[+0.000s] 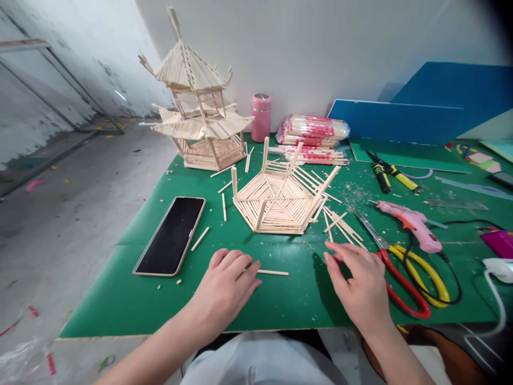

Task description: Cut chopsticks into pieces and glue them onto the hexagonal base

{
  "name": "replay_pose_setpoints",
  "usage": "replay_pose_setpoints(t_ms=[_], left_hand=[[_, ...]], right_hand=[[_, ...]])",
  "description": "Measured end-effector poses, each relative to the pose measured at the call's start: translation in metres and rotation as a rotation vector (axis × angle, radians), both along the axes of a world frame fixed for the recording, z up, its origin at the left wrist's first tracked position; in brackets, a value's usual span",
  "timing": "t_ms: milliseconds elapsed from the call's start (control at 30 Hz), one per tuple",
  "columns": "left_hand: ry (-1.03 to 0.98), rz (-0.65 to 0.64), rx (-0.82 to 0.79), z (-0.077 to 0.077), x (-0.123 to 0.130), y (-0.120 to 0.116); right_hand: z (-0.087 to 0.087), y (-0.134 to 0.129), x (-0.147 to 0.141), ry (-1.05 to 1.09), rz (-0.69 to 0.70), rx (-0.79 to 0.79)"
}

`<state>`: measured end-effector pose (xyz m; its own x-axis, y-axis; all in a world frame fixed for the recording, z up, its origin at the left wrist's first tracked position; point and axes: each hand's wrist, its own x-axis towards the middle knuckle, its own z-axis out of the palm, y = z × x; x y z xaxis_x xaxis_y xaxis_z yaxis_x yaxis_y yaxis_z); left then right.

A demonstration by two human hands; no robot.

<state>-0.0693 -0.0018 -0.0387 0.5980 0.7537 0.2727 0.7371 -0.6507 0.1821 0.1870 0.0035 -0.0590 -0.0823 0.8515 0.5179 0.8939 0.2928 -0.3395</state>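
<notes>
At the right edge, a purple object (pixel 499 241) and a white plug (pixel 499 269) are being cut off by the frame, and what the purple object is cannot be made out. The upper right corner is being darkened by shadow, and both forearms are being cropped along the lower part of the frame. Part of the scissors (pixel 385 243), right of centre, is being covered by the right hand (pixel 358 280), while their handles are being crossed by a black cord (pixel 460 291) from the pink glue gun (pixel 417 224).

At lower centre, the fingers of the left hand (pixel 230 283) are being held loosely curled and close together over the green table (pixel 296 305). The left end of a short stick (pixel 273 273) is being hidden by them; whether it is being gripped or only touched cannot be told. At lower right, the right thumb and forefinger are being held partly apart, with nothing visible between them, near the loose sticks (pixel 345 229); contact cannot be confirmed.

The hexagonal stick base (pixel 276 199) is standing in the centre of the frame, ringed by posts, beyond both hands. Its far edge is being partly obscured by overlapping sticks.
</notes>
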Motion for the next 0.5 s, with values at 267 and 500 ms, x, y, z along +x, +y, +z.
replay_pose_setpoints(t_ms=[267,500], left_hand=[[0.204,-0.058,0.027,-0.002,0.008,0.003],[-0.099,-0.095,-0.101,-0.001,0.018,0.002]], right_hand=[[0.002,-0.013,-0.033,0.117,0.228,-0.120],[0.013,-0.012,-0.048,0.168,0.459,-0.360]])
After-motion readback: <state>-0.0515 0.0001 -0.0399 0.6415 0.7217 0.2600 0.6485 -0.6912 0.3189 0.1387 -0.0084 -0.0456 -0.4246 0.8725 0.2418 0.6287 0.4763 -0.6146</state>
